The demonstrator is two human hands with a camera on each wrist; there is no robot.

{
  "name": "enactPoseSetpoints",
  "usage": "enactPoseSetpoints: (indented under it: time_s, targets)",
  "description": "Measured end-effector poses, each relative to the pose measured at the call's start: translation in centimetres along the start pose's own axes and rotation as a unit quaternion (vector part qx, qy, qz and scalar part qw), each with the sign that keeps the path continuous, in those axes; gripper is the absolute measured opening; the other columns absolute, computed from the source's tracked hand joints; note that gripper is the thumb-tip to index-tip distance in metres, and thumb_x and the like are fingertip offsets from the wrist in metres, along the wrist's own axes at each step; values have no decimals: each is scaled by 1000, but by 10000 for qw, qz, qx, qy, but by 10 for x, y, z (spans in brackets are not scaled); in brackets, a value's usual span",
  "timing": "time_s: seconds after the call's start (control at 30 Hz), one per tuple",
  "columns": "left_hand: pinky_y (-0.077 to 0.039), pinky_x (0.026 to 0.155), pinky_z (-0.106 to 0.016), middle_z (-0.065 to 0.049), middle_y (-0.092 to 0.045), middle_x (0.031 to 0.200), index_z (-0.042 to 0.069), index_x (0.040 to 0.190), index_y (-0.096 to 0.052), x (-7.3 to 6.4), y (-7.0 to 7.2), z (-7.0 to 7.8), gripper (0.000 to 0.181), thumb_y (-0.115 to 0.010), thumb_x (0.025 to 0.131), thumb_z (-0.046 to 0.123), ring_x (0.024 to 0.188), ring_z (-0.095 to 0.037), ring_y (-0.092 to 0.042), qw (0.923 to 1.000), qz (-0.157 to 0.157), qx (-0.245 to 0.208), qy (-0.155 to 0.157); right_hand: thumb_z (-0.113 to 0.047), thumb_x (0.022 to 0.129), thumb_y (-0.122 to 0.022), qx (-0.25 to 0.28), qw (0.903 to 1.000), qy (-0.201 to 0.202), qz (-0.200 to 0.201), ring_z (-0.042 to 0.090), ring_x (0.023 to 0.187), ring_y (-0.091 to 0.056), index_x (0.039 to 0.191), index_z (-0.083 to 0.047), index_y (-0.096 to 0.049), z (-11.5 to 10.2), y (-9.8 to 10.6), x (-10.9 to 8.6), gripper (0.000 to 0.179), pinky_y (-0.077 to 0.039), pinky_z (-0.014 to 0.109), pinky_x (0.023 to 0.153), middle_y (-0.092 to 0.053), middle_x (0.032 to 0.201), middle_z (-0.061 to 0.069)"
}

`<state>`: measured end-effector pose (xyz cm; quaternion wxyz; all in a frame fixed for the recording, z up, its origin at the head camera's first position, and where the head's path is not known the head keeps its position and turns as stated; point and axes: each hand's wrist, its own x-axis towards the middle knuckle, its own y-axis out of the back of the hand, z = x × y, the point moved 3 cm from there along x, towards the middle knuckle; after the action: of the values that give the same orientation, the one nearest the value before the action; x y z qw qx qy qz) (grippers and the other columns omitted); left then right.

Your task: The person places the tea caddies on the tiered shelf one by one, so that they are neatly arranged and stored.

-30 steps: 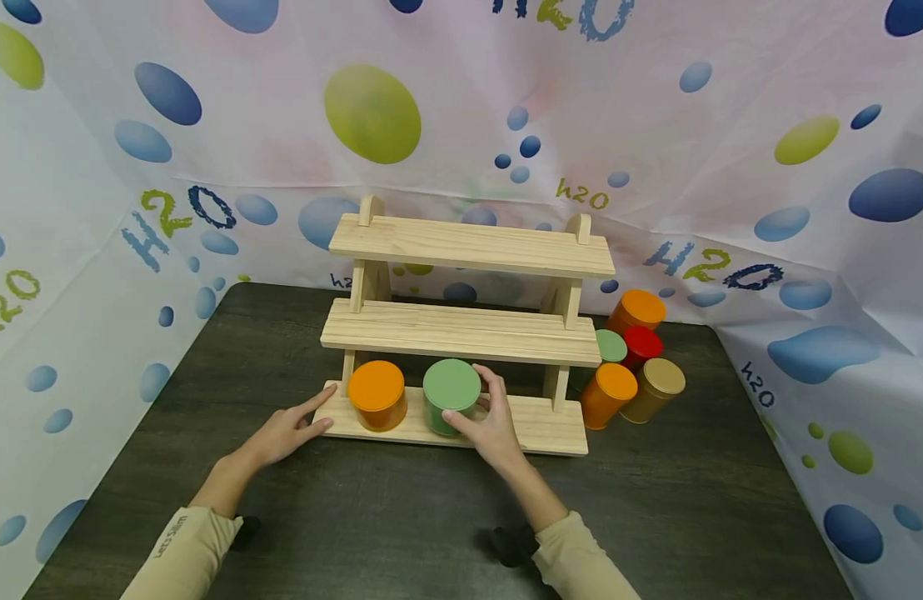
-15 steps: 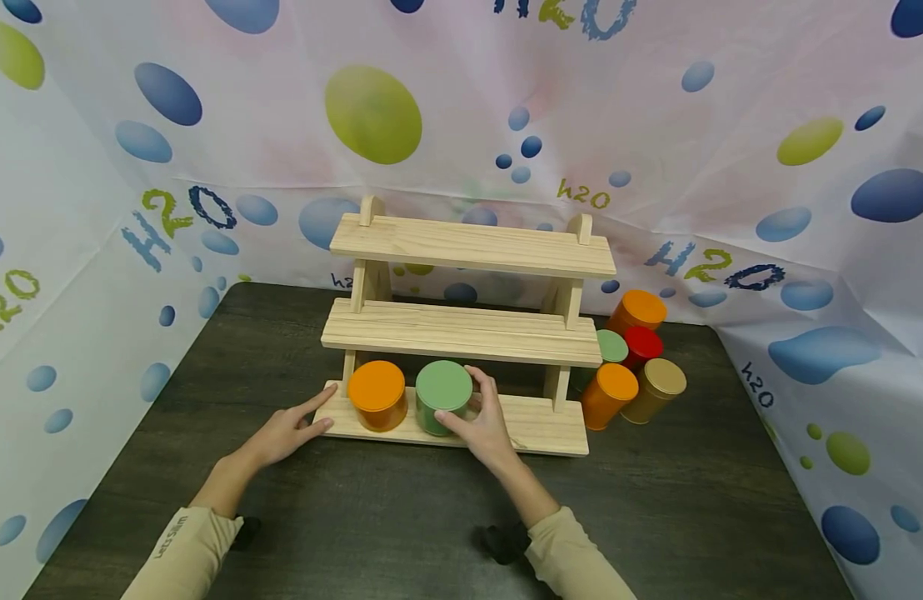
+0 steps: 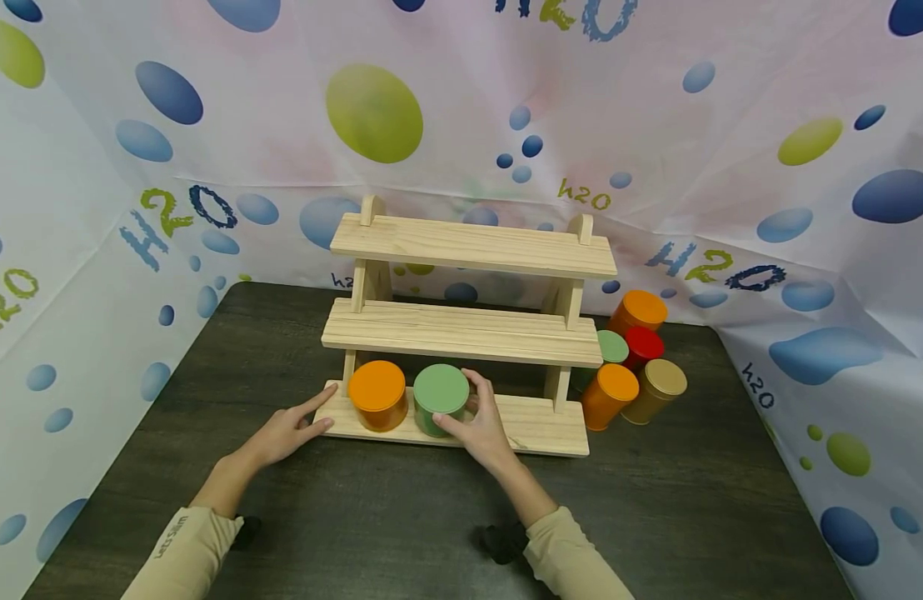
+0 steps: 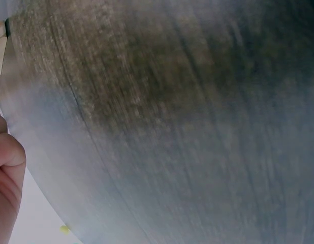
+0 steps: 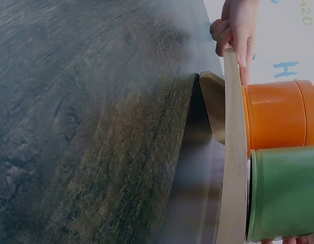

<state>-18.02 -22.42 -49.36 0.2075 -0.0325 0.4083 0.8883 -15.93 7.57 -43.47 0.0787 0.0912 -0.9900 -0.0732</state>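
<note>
My right hand (image 3: 482,425) holds a green tin (image 3: 441,392) by its right side, thumb in front and fingers behind. The tin stands upright over the bottom board of a three-tier wooden shelf (image 3: 536,425). Just left of it is an orange tin (image 3: 376,396), nearly touching the green one in the right wrist view. My left hand (image 3: 285,433) grips the left end of the bottom board, index finger along the top and thumb at the front corner. Its other fingers are curled, as the right wrist view shows. Only a sliver of the left hand (image 4: 7,173) appears in the left wrist view.
Right of the shelf several tins crowd together: two orange (image 3: 610,396), one red (image 3: 643,346), one gold (image 3: 654,392) and a green tin (image 3: 612,346) partly behind the shelf. The dark table (image 3: 371,525) meets a patterned cloth backdrop (image 3: 461,108).
My right hand has slid the green tin slightly left along the bottom board, closer to the orange tin. The left hand has stayed at the shelf's end.
</note>
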Motion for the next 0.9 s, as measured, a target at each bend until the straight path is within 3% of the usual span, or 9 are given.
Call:
enactPoseSetpoints:
  time_s: [0.2, 0.6, 0.9]
  targets:
    - [-29, 47, -25, 5, -32, 49, 16, 147, -23, 0, 0, -1, 65, -49, 93, 41, 42, -8, -25, 10000, 6, 28, -12, 0, 77, -69, 76, 9999, 10, -88, 37, 112, -39, 133, 9, -27, 11, 0, 2, 71, -32, 50, 97, -32, 123, 25]
    - [-29, 47, -25, 5, -33, 49, 16, 147, -22, 0, -1, 0, 65, -49, 93, 41, 42, -8, -25, 10000, -13, 39, 4, 3, 76, -68, -99, 9997, -117, -193, 40, 114, -38, 134, 11, -24, -1, 1, -2, 73, -30, 52, 97, -31, 123, 26]
    - [-29, 47, -25, 5, -33, 49, 16, 147, -22, 1, 0, 0, 64, -49, 93, 40, 42, -9, -25, 10000, -3, 46, 8, 2, 77, -66, 99, 9997, -195, -49, 43, 118, -30, 137, 10, -21, 5, 12, -4, 75, -24, 58, 98, -29, 128, 29]
